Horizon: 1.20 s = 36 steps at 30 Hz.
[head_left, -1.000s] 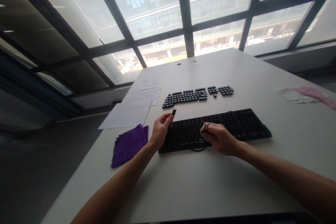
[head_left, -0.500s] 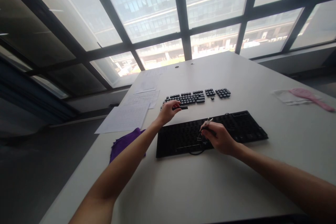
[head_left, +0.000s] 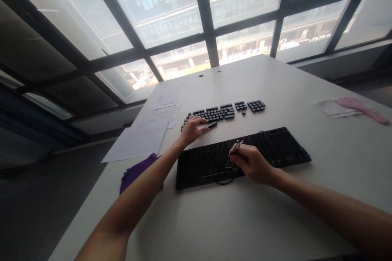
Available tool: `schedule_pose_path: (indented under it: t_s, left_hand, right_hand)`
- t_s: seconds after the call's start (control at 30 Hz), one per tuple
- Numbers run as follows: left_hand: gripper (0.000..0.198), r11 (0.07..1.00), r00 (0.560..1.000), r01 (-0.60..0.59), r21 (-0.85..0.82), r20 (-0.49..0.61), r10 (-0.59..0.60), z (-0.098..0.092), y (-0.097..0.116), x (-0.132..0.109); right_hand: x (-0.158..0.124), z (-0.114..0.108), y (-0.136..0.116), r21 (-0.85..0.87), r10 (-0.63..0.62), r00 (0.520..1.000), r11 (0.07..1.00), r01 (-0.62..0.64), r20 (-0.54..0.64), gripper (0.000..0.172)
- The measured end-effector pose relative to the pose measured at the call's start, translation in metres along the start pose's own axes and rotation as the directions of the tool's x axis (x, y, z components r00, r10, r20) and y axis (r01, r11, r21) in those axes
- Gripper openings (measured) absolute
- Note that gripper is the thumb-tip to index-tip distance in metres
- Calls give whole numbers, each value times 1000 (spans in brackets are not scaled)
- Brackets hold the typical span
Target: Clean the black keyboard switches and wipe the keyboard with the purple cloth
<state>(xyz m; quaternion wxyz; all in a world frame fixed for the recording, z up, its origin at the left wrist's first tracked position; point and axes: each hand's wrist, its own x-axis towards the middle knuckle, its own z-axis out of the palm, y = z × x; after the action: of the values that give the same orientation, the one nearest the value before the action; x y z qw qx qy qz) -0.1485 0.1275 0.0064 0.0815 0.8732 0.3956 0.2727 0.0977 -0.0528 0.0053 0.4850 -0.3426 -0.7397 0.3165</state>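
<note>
A black keyboard base [head_left: 275,151] with its keycaps removed lies on the white table [head_left: 232,220]. Behind it the loose black keycaps [head_left: 220,113] are laid out in rows. My left hand [head_left: 192,128] reaches to the near left end of those rows, fingers curled on a long black keycap [head_left: 212,125] that touches the table. My right hand [head_left: 253,165] rests on the keyboard base, closed around a small wire keycap puller [head_left: 235,147] whose prongs stick up from the fingers.
Paper sheets [head_left: 137,140] lie at the table's left edge, with a purple cloth [head_left: 134,173] in front of them, partly behind my left forearm. A pink brush on white paper [head_left: 358,108] sits far right. Large windows stand beyond the table.
My left hand carried the long keycap from beside the keyboard base forward to the keycap rows and lowered it to the table. The right hand stayed on the base with the puller.
</note>
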Motion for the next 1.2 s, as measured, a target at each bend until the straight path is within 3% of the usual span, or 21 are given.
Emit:
schedule_pose_path:
  t_s: [0.27,1.2]
  left_hand:
    - [12,997,997,-26,76,69,21,-3,-5,-11]
    - [10,993,1000,26,115,-1,-26,2,-16,2]
  right_hand:
    - [-1,1,4,3,-5,1000,1000,5,2,9]
    - [-1,0,2,7,19,1000,1000,-19,8,12]
